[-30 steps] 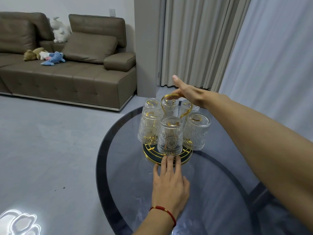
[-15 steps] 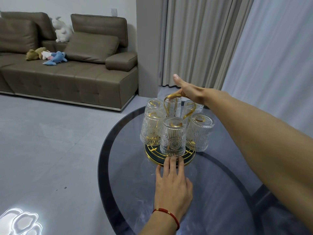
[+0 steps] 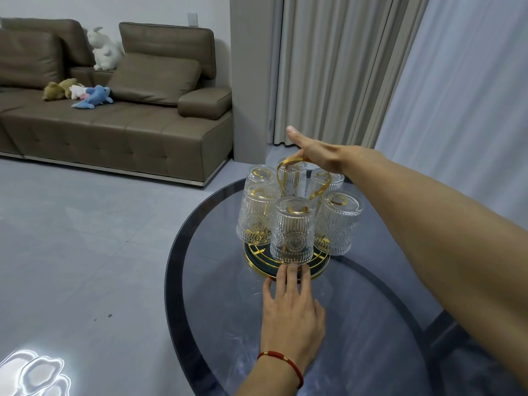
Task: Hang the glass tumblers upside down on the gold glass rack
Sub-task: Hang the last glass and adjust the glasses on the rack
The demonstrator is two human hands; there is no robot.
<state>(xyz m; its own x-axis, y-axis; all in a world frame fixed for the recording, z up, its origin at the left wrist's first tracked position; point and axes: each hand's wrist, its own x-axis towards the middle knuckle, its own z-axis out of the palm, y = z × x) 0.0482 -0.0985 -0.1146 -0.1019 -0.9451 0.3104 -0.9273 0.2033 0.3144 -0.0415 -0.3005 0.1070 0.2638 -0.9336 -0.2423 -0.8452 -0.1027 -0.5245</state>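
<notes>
The gold glass rack (image 3: 256, 260) stands on a round dark glass table (image 3: 371, 324), with a gold loop handle (image 3: 281, 175) at its top. Several ribbed glass tumblers hang upside down around it; the nearest tumbler (image 3: 291, 232) faces me, with another tumbler (image 3: 255, 217) to its left and one (image 3: 337, 224) to its right. My left hand (image 3: 291, 312) lies flat on the table, fingers spread, fingertips touching the rack's base rim. My right hand (image 3: 317, 155) reaches over the tumblers and rests on the handle's top, thumb out straight, fingers curled behind the loop.
A brown sofa (image 3: 114, 118) with plush toys stands at the far left across the grey floor. Curtains (image 3: 343, 67) hang behind the table. The table's dark rim (image 3: 174, 267) curves close to the rack's left side.
Both hands stay where they were on the rack's base and handle. Only the view has shifted slightly.
</notes>
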